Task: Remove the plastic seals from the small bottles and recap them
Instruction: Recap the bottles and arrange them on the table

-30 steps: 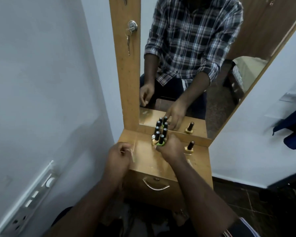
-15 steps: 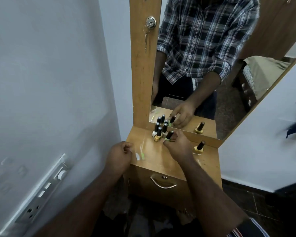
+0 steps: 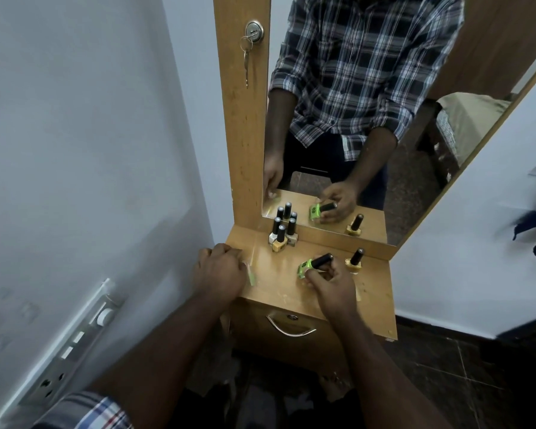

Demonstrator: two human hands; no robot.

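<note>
My right hand [image 3: 330, 284] grips a small green bottle [image 3: 306, 268] with a black cap, tilted on its side just above the wooden shelf [image 3: 279, 280]. A cluster of three small black-capped bottles [image 3: 280, 236] stands at the back of the shelf against the mirror. One yellow bottle [image 3: 355, 261] stands alone to the right of my right hand. My left hand [image 3: 218, 270] rests curled at the shelf's left edge, pinching a thin strip of clear plastic seal [image 3: 250, 275].
A tall mirror [image 3: 369, 119] rises behind the shelf and reflects the bottles and a person in a plaid shirt. A key hangs from a lock [image 3: 253, 31] on the wooden frame. A drawer handle [image 3: 290, 328] sits below the shelf. White walls stand close on both sides.
My right hand has lifted the green bottle out of the cluster and drawn it right and toward me, tilting it. My left hand has stayed at the shelf's left edge.
</note>
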